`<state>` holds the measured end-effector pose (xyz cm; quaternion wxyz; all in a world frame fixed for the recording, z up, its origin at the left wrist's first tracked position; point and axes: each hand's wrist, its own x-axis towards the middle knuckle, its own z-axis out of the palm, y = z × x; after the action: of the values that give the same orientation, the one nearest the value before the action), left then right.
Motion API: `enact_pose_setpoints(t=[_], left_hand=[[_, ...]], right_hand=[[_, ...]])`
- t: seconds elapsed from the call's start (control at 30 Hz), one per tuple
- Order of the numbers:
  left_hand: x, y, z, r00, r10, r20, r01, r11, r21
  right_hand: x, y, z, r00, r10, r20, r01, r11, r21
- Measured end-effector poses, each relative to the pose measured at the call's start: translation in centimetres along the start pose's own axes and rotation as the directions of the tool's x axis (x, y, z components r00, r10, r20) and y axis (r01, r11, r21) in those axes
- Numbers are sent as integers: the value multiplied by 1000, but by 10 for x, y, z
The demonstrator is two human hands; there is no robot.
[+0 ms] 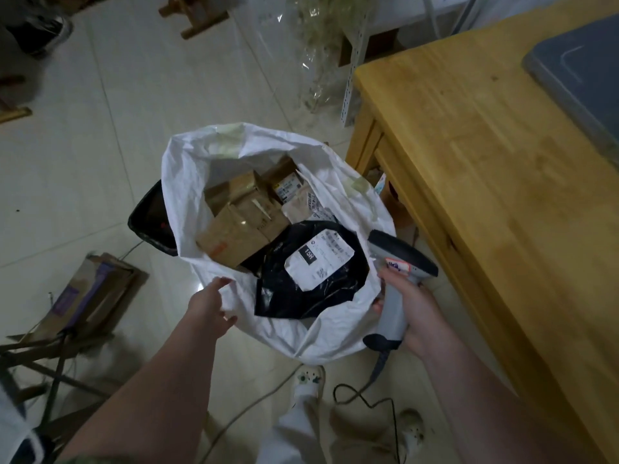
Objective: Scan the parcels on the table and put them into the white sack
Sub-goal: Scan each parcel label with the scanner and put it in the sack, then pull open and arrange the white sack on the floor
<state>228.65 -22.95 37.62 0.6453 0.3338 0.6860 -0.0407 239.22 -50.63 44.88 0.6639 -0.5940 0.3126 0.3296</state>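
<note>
Two hands near: right hand (415, 316) grips the scanner (398, 283), left hand (211, 306) at the white sack's (187, 182) near rim, pinching or only touching I can't tell. Black parcel (301, 289) lies label-up on brown parcels (241, 222) inside, so drop looks done; next, turn to the table (485, 162) for another. No parcel shows on its visible part; far side cut off.

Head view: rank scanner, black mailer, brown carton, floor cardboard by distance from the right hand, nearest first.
1. scanner, gripped in the right hand.
2. black mailer, in the sack, alongside.
3. brown carton, deeper inside.
4. floor cardboard, far left.
</note>
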Motion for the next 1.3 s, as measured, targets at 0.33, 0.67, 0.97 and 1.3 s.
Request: enact_pose_setpoints(t=[0.33,0.67,0.97,1.3], left_hand=[[4,-29,3,990,-26,139,28,999,-15],[-52,-5,-14,979,204,16,-203,977,-62],[-124,26,-38,953,300,-37,-302,936,-181],[-153,16,-47,1000,21,-5,-22,943,-332]], right_hand=[[18,45,-20,971,140,-193,-112,982,152],[2,35,-8,984,172,-43,-155,954,258],[-35,7,0,990,129,-52,-120,982,149],[-42,26,19,975,221,-20,-205,931,301]])
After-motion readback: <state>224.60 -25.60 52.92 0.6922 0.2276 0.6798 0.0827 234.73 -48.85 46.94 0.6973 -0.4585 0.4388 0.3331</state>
